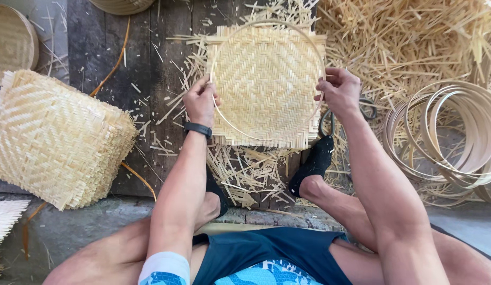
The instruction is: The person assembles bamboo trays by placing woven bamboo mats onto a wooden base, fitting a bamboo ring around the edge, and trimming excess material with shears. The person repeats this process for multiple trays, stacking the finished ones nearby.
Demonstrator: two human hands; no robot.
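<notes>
1. We hold a square woven mat [266, 79] over the dark plank floor [145, 63], mid-frame near its far edge.
2. A thin hoop [240, 130] lies on the mat, its curve running close to the mat's edges.
3. Our left hand [201, 101] is closed on the hoop and the mat's left edge; there's a black band [198, 129] on the wrist.
4. Our right hand [339, 88] is pinched on the hoop at the mat's right edge, fingers curled.
5. Scissors [367, 111] lie on the floor just right of the right hand, partly hidden by it.
6. Our feet in black socks [312, 164] rest on the floor under the mat's near edge.
7. A stack of mats [55, 137] sits at the floor's left edge, tilted.
8. Loose hoops [456, 137] are piled at the right edge, well apart from the mat.
9. Strip offcuts [404, 42] cover the far right corner and scatter under the mat.
10. A round basket [13, 39] sits at the far left corner.
</notes>
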